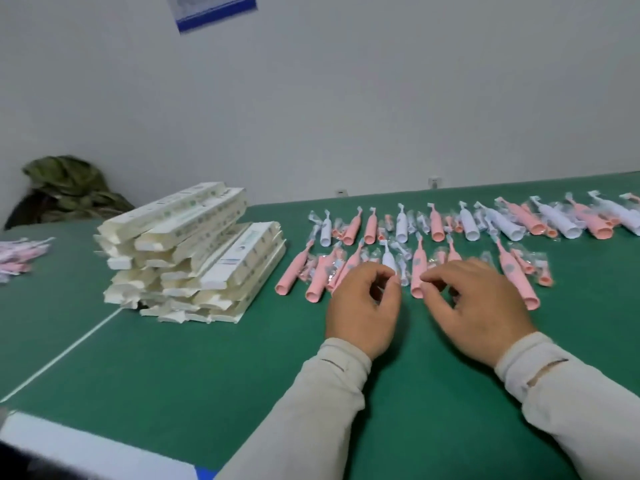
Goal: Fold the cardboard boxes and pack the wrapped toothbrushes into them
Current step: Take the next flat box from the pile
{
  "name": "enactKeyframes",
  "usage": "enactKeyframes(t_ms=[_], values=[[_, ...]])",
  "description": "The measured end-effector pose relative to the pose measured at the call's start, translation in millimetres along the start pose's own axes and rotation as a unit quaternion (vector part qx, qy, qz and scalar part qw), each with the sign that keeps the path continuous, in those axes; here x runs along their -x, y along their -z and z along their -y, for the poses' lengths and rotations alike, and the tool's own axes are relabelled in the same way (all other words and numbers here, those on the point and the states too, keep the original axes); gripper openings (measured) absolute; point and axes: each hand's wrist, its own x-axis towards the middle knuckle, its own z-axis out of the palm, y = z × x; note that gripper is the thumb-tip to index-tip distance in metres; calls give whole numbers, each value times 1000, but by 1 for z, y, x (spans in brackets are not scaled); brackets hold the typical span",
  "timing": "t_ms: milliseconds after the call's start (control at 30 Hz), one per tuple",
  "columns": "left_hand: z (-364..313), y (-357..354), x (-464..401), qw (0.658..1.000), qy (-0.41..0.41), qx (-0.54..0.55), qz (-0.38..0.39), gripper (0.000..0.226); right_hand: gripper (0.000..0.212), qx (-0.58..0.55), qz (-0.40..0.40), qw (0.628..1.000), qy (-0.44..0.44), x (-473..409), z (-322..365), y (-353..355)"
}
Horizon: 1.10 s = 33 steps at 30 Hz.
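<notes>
While both hands hover over the green table point(398, 393), nothing boxed yet. Left hand point(363, 306) with fingers loosely curled, thumb and forefinger close at the base of a white toothbrush point(388, 258); whether pinching it or only touching, cannot tell. Right hand point(479, 306) likewise half-curled, fingertips near the open end of a pink toothbrush point(418, 271), grip not clear either. Both brushes at twelve o'clock from the hands, just beyond the fingertips, long axes running roughly twelve to six, heads away, hollow bases toward the wrists; left hand nearer the white one, right nearer the pink. More toothbrushes point(467, 230) in two loose rows stretching toward two o'clock, pink and white, in clear crinkled wrap, with small wrapped spare heads between. Stack of boxes point(194, 258) at ten o'clock from the left hand, well apart from it, cream-white, long and narrow, laid flat in leaning layers. Probably a pick of a brush first, then a reach left for a box.
</notes>
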Motion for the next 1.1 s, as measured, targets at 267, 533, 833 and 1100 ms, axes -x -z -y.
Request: enactKeyframes(t_ms=[267,533,833,1100], values=[[22,110,-44,904,45,-406,-130,41,7,-42,13,999,-28,-4,7,6],[50,155,-49,780,186,-596,-43,29,8,-70,-3,997,-41,-3,9,13],[52,163,-59,774,162,-611,-26,31,10,-76,-3,996,-48,-4,11,15],[15,157,-58,887,86,-409,-196,19,6,-85,-43,994,-43,-5,13,19]])
